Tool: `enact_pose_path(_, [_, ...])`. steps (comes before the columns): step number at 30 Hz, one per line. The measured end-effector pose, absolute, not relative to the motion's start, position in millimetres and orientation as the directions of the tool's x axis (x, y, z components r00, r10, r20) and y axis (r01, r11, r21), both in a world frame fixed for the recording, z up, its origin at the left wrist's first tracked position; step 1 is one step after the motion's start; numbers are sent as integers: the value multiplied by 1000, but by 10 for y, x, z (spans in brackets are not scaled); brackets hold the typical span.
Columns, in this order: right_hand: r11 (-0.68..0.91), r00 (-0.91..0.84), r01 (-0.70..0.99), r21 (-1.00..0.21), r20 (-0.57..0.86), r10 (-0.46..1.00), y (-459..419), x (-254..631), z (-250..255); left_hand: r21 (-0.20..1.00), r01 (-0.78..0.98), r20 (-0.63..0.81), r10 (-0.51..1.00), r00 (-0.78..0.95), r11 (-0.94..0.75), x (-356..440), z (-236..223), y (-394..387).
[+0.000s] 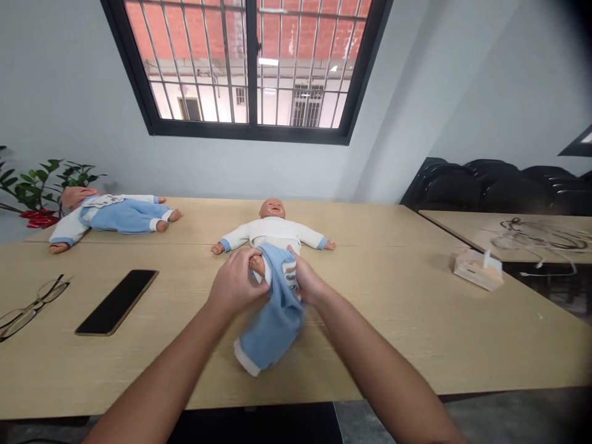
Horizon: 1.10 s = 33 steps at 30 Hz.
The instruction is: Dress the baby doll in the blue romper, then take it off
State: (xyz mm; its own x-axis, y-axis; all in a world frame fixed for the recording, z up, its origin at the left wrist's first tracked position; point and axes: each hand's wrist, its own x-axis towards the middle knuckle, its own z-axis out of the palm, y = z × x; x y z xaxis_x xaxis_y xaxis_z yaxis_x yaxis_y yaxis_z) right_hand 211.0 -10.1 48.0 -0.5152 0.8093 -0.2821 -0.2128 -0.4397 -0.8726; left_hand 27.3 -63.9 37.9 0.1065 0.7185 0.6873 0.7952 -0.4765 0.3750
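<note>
A baby doll (274,227) in a white long-sleeved top lies on its back on the table, arms spread and head away from me. Light blue doll trousers (277,314) with white cuffs hang over its lower body toward me. One doll foot (257,265) pokes out of a white cuff, and my left hand (235,280) is closed around that cuff beside the foot. My right hand (309,277) grips the other side of the trousers near a printed patch; its fingertips are partly hidden by cloth. The other trouser leg dangles loose, slightly blurred.
On the wooden table (379,308), a second dressed doll (120,213) lies back left by a potted plant (41,182). Glasses (34,303) and a phone (118,302) lie at left. A tissue box (478,269) stands right; cables (541,237) lie on another table.
</note>
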Motion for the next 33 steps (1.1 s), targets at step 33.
enact_pose_path(33, [190,-377,423,-886,18,926,579,3053,406,543,796,-151,901,406,-267,109,288,-709])
